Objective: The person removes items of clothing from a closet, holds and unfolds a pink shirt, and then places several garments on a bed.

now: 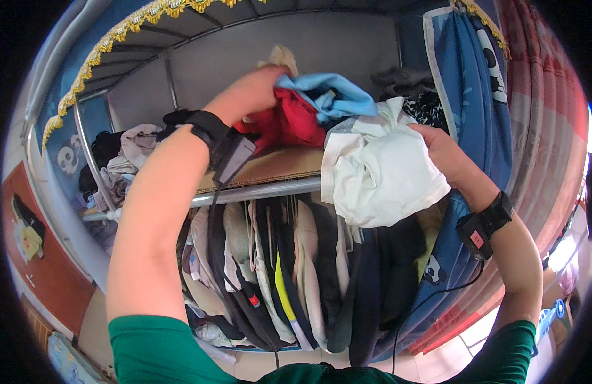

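Note:
My right hand [439,152] grips a white garment [387,173] by its right side, and the cloth hangs over the front rail of the shelf. At the back, my left hand [264,89] reaches to a light blue garment [341,93] and a red garment [298,120]. It is blurred and its fingertips are hidden, so whether it grips the cloth cannot be told. The red garment lies on a cardboard sheet [272,165] that covers the shelf. A cream-coloured cloth [282,57] shows just behind my left hand.
Below the metal rail [257,191] hang several clothes [305,259]. Piled clothes [137,144] lie on the shelf's left, and dark clothes [411,91] at its right rear. A blue panda curtain [483,120] hangs at the right. A cable [435,292] trails from my right wrist device.

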